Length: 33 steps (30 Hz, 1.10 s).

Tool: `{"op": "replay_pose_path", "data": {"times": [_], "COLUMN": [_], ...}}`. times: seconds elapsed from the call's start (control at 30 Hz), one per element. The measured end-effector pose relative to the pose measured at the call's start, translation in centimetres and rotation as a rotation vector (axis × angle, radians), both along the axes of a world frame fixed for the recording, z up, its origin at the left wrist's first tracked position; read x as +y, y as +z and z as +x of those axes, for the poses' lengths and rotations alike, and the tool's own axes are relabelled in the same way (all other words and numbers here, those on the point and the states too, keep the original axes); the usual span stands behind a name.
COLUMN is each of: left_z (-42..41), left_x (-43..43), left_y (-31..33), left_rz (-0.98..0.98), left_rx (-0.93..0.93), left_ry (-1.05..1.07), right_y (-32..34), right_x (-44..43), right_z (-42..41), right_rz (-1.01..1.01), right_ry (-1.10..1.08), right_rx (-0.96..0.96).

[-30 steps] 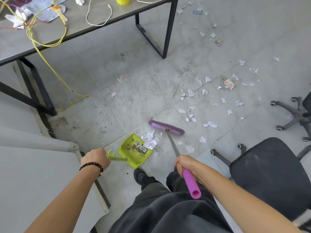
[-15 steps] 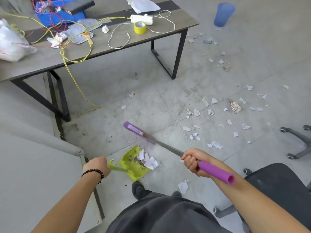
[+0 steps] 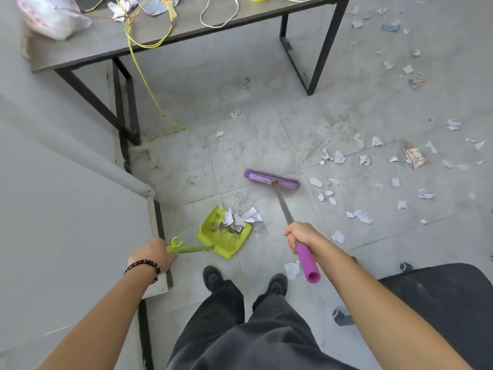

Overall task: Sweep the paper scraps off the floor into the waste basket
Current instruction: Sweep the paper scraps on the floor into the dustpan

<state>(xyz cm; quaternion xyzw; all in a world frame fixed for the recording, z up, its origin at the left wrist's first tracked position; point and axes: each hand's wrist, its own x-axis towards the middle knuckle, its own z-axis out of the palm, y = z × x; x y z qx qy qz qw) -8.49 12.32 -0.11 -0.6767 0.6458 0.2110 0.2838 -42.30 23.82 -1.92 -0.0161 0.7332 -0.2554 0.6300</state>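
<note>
Swinging back rightward, the purple plastic broom (image 3: 272, 180) is now resting its head on the grey tiled floor (image 3: 253, 145) beyond the lime-green plastic dustpan (image 3: 213, 233). The right grip (image 3: 298, 235) is curling round the broom handle; the left grip (image 3: 153, 252) is clasping the dustpan's stem. Legs of the grey desk (image 3: 106, 44) and a black chair (image 3: 440, 303) are bordering the open tiles. Rightward, torn white paper scraps (image 3: 358, 216) are lying scattered, some inside the pan.

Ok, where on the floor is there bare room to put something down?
Bare tiles lie between the grey table's black metal legs and the purple plastic broom head, just beyond the lime-green plastic dustpan. Right of the broom the floor is crowded with torn white paper scraps, as far as the black office chair.
</note>
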Motion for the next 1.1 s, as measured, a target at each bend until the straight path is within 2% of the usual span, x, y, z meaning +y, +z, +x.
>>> {"op": "replay_pose_path", "data": {"times": [0.23, 0.37, 0.57, 0.7, 0.8, 0.9, 1.03, 1.1], "left_z": [0.9, 1.3, 1.4, 3.4, 5.7, 7.7, 8.3, 7.5], "left_x": [1.9, 1.8, 0.4, -0.7, -1.2, -1.2, -0.7, 0.2], "left_y": [-2.5, -2.2, -3.4, -2.8, -2.5, -2.4, -2.8, -2.7], "left_rz": [0.122, 0.165, 0.435, 0.392, 0.363, 0.356, 0.352, 0.335], "left_rx": [0.050, 0.089, 0.272, 0.300, 0.325, 0.345, 0.373, 0.370], "left_ry": [-0.009, 0.022, 0.221, 0.200, 0.237, 0.296, 0.353, 0.329], "right_y": [0.7, 2.8, 7.1, 7.7, 6.7, 4.6, 1.5, -0.4], "right_x": [4.3, 5.9, 4.0, 3.0, 1.7, -0.2, -2.5, -3.1], "right_z": [7.1, 10.8, 9.7, 11.7, 13.8, 14.7, 14.6, 14.5], "right_rz": [0.082, 0.169, 0.354, 0.269, 0.147, 0.073, 0.080, 0.147], "right_ry": [0.123, 0.078, 0.020, 0.088, 0.179, 0.173, 0.070, 0.110], "right_rx": [0.010, -0.112, -0.296, -0.173, -0.034, 0.015, 0.004, 0.045]}}
